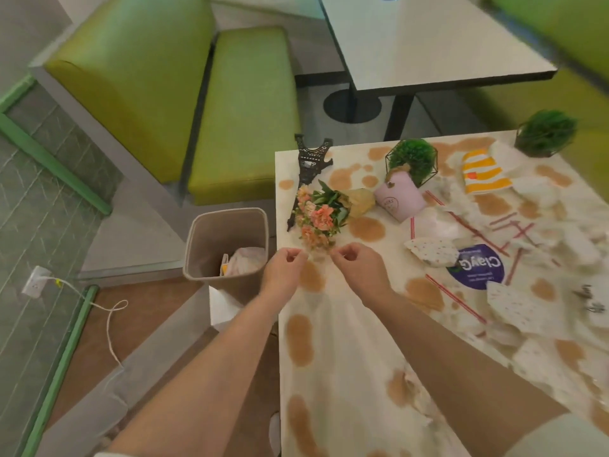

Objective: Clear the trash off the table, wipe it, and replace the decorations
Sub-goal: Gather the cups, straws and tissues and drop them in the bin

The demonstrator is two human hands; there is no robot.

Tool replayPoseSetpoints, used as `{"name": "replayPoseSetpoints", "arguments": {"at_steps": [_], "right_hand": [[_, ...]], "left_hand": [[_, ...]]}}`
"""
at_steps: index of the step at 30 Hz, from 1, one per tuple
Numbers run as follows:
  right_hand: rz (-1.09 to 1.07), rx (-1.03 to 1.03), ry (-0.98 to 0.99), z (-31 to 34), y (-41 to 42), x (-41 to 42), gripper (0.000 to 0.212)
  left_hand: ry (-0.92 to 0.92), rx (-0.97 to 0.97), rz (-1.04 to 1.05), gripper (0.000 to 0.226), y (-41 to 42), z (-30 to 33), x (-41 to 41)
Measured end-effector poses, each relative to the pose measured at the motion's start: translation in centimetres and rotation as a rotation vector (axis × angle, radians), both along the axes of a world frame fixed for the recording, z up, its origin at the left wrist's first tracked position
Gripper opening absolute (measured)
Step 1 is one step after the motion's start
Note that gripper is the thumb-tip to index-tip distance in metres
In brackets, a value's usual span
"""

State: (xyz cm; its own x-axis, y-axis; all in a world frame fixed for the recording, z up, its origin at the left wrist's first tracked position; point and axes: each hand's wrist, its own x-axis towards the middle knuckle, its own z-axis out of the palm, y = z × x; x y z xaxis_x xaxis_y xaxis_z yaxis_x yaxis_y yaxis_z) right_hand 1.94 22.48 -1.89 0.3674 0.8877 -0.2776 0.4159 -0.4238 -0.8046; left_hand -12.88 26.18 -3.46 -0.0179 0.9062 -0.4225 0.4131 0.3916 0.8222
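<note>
the tower model (309, 174) lies along the table's (346, 374) left edge near the far left corner, the bouquet (321, 214) just right of it. a potted plant (413, 161) stands at the far edge, another (545, 133) at the far right corner. the bin (227, 245) (paper inside) stands on the floor left of the table.

Round dark-blue paper disc (476, 265) near the right edge of the stained white table (346, 357), white lettering "ClayG" seen upside down, smaller lines beneath unreadable, pink cylindrical pot (400, 196) with a round emblem, illegible
</note>
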Motion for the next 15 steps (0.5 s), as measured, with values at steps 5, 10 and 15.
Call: {"name": "replayPoseSetpoints", "arguments": {"at_steps": [5, 10, 15], "right_hand": [[-0.007, -0.085, -0.141, -0.2, -3.1, 7.5, 0.016], [0.021, -0.216, -0.377, -1.1, -5.8, 14.9, 0.014], [0.239, -0.35, -0.821, -2.7, -6.9, 19.8, 0.023]], "left_hand": [[-0.025, 0.003, -0.065, 0.011, -2.6, 0.2, 6.6], [-0.041, -0.027, -0.117, 0.012, -4.8, -0.4, 11.6], [-0.027, -0.04, -0.13, 0.013, -5.9, -1.4, 14.9]]}}
